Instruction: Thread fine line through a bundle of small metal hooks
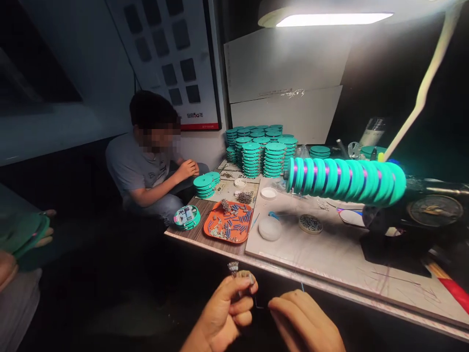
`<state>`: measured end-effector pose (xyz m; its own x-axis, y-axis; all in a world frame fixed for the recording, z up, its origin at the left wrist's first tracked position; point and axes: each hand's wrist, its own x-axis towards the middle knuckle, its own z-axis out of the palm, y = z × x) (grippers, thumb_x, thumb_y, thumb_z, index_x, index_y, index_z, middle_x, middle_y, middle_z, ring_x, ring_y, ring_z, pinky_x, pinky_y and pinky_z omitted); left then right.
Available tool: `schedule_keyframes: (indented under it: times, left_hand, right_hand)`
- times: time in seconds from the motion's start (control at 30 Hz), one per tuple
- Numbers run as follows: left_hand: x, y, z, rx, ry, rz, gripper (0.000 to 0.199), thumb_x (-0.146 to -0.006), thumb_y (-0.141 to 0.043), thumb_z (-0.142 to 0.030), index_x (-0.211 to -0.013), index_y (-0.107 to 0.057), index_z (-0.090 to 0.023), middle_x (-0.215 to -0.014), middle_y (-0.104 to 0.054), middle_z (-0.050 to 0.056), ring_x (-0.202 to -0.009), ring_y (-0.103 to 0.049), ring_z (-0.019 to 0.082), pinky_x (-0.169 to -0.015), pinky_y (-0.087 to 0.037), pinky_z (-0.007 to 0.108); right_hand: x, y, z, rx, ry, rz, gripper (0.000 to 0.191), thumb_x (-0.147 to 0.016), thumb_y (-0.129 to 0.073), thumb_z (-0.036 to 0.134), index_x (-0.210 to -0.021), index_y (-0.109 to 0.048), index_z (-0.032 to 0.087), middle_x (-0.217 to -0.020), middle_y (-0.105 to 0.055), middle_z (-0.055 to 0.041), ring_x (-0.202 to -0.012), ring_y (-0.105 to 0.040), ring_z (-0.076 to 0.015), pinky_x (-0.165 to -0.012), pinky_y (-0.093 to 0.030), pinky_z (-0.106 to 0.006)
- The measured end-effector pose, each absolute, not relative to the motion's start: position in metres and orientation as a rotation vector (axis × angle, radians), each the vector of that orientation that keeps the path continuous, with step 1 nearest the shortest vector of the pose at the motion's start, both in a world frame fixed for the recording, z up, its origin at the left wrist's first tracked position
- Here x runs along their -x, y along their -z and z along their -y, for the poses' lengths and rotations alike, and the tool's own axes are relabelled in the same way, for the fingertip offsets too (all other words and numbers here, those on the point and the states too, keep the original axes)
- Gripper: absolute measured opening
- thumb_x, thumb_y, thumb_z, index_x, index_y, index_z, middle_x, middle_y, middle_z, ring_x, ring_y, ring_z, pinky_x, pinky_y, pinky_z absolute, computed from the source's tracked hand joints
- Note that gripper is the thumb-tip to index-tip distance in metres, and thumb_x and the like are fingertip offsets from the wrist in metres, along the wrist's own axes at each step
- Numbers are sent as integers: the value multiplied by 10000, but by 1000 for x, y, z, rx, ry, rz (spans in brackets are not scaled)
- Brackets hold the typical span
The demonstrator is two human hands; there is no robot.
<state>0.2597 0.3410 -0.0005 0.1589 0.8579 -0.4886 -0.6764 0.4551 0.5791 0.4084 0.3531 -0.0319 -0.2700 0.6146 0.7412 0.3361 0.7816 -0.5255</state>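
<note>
Below the table edge, my left hand (232, 300) is closed, with a bunch of small shiny metal pieces (233, 267) sticking up out of its grip. Thumb and forefinger press together there. My right hand (308, 318) is just to the right, fingers pinched together. Between the two hands shows a thin bent strand (260, 307), like wire or line. A slim blue tip pokes up behind the right hand. What the right fingers pinch is too small to name. Nearest on the table is an orange tray (207, 229) of small blue tubes and metal bits.
Stacked teal spools (252, 159) stand at the back, others (205, 182) at the left corner. A rod of teal spools (344, 178) juts from a machine (425, 210) at right. A dish of metal beads (310, 224) and a white lid (270, 229) lie nearby. A person (146, 161) sits left.
</note>
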Motion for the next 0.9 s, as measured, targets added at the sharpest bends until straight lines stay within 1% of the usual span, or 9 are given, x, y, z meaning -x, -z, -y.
schedule_keyframes:
  times: [0.07, 0.23, 0.4, 0.57, 0.77, 0.9]
  left_hand:
    - [-261, 11, -336, -127, -1140, -822, 187, -592, -719, -168, -628, -545, -110, -610, -530, -39, -333, -168, -40, -317, -99, 100]
    - [-260, 17, -336, -18, -1117, -754, 142, -658, -672, -171, -626, -556, -96, -576, -522, -34, -308, -170, -38, -292, -113, 92]
    - [-261, 22, -336, 43, -1117, -714, 105, -720, -605, -149, -644, -564, -91, -576, -519, -23, -300, -170, -33, -286, -125, 94]
    - [-260, 24, -336, 61, -1115, -685, 104, -742, -579, -144, -655, -571, -89, -582, -518, -19, -299, -176, -29, -285, -139, 95]
    - [-260, 22, -334, 79, -1104, -664, 124, -754, -568, -144, -644, -567, -87, -586, -520, -17, -297, -181, -31, -283, -139, 92]
    - [-260, 24, -333, 101, -1108, -664, 147, -781, -532, -147, -652, -569, -85, -585, -524, -14, -293, -177, -30, -280, -139, 93]
  right_hand:
    - [-406, 38, -352, 718, -279, 1920, 185, -879, -395, 164, -778, -548, 186, -610, -516, -4, -529, -471, -103, -490, -351, -234]
    - [-404, 46, -351, 706, -237, 1976, 189, -884, -387, 159, -770, -536, 180, -609, -508, -4, -532, -446, -105, -490, -324, -241]
    - [-405, 43, -350, 708, -224, 2004, 168, -869, -403, 136, -794, -545, 183, -611, -516, -1, -529, -460, -101, -493, -327, -243]
    - [-405, 42, -351, 712, -203, 2006, 161, -863, -409, 126, -807, -550, 182, -616, -531, -1, -537, -483, -99, -500, -339, -240]
    - [-403, 47, -350, 711, -240, 1976, 160, -868, -400, 128, -791, -534, 170, -608, -502, -5, -536, -437, -105, -492, -315, -245]
    - [-403, 47, -349, 701, -232, 1999, 123, -858, -431, 120, -797, -528, 166, -612, -504, -7, -544, -422, -108, -499, -311, -246]
